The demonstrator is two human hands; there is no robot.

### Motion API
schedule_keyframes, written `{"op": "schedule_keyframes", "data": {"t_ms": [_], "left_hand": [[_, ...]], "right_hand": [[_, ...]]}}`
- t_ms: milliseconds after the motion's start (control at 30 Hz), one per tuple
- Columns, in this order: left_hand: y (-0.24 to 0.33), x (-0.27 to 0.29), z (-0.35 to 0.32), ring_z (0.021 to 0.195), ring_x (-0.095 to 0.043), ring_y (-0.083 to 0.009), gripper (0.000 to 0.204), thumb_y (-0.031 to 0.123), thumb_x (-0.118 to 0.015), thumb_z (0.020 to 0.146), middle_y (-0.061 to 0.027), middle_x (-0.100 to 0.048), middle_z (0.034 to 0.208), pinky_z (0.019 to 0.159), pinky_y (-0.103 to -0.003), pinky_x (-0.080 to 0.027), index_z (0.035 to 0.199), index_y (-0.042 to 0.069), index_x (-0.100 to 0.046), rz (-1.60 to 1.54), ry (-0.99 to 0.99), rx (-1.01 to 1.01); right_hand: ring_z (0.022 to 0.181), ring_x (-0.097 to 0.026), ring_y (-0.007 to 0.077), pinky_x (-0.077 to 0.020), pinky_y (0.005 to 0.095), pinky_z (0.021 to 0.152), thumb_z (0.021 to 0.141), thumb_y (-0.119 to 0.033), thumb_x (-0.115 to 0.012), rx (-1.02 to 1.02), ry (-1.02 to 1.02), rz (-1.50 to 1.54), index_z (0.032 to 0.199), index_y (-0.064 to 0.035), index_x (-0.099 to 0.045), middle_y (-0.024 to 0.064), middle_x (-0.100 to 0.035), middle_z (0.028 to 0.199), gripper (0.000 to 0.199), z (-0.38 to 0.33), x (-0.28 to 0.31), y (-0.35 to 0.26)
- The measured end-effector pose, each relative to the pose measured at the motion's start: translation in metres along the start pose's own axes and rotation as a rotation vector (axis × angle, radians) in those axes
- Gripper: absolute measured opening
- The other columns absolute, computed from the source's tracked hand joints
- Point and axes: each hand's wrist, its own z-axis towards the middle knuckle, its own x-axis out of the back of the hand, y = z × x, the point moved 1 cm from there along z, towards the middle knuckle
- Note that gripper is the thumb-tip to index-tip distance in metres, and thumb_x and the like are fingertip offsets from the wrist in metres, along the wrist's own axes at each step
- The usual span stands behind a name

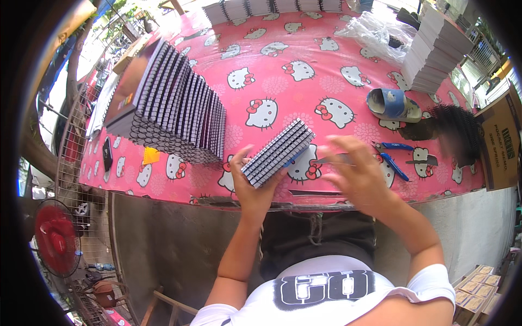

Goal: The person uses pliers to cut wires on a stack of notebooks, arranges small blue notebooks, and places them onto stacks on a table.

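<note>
The pink table cover (261,60) forms the work surface. A tall stack of spiral-bound notebooks (182,108) stands at its left. The right hand (360,176) is open, fingers spread and motion-blurred, near the small notebook bundle (278,154). The bundle is at the table's front edge, angled, spiral bindings upward. The left hand (253,190) is closed around its near end, thumb and fingers on opposite sides. Blue-handled pliers (395,167) lie right of the right hand.

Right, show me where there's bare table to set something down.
Widest bare patch: pink tablecloth beyond the held spiral-bound booklets, between the tall notebook stack and blue sandal. Crowded at right: blue-handled pliers, black bundle, cardboard box.
</note>
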Motion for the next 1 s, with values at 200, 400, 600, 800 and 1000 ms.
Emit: {"op": "schedule_keyframes", "data": {"t_ms": [200,400,600,800,1000], "left_hand": [[0.002,0.015,0.015,0.108,-0.054,-0.0257,0.085,0.018,-0.088,0.065,-0.0159,-0.051,0.118,0.09,-0.039,-0.046,0.133,0.0,-0.04,0.27,-0.161,-0.173],[0.051,0.044,0.063,0.118,-0.051,-0.0331,0.098,0.038,-0.092,0.051,-0.02,-0.046,0.134,0.094,-0.04,-0.045,0.129,-0.001,-0.047,0.321,-0.669,0.051],[0.049,0.022,0.084,0.093,-0.064,-0.0331,0.066,0.052,-0.053,0.092,-0.0254,-0.064,0.1,0.082,-0.04,-0.049,0.129,-0.003,-0.048,0.455,-0.795,0.183],[0.04,0.012,0.083,0.09,-0.066,-0.0321,0.071,0.057,-0.059,0.087,-0.0246,-0.066,0.093,0.078,-0.041,-0.05,0.127,-0.001,-0.051,0.504,-0.847,0.222],[0.034,0.016,0.097,0.081,-0.063,-0.0152,0.054,0.035,-0.068,0.088,-0.0142,-0.066,0.091,0.072,-0.031,-0.052,0.122,-0.004,-0.054,0.49,-0.794,0.217]], "right_hand": [[0.103,-0.057,0.0265,-0.0469,0.0405,0.09,0.073,-0.01,-0.062,0.367,0.134,0.147,0.115,-0.0001,-0.06,0.0098,-0.057,0.106,0.043,0.046,-0.055,0.007],[0.1,-0.055,0.0238,-0.0462,0.037,0.088,0.074,-0.013,-0.061,0.323,0.093,0.057,0.108,-0.0021,-0.059,0.0074,-0.055,0.103,0.036,0.054,-0.052,0.003],[0.093,-0.055,0.0212,-0.0448,0.0348,0.083,0.076,-0.013,-0.06,0.323,0.0,-0.035,0.111,-0.0041,-0.055,0.0057,-0.053,0.097,0.036,0.049,-0.045,-0.004],[0.093,-0.057,0.0222,-0.0464,0.0373,0.083,0.076,-0.011,-0.061,0.292,0.041,0.105,0.115,-0.0029,-0.055,0.0068,-0.059,0.098,0.04,0.026,-0.048,0.008],[0.096,-0.059,0.0253,-0.0463,0.0388,0.083,0.077,-0.009,-0.06,0.298,0.005,0.111,0.108,-0.004,-0.058,0.0073,-0.061,0.101,0.032,0.041,-0.054,0.019]]}}
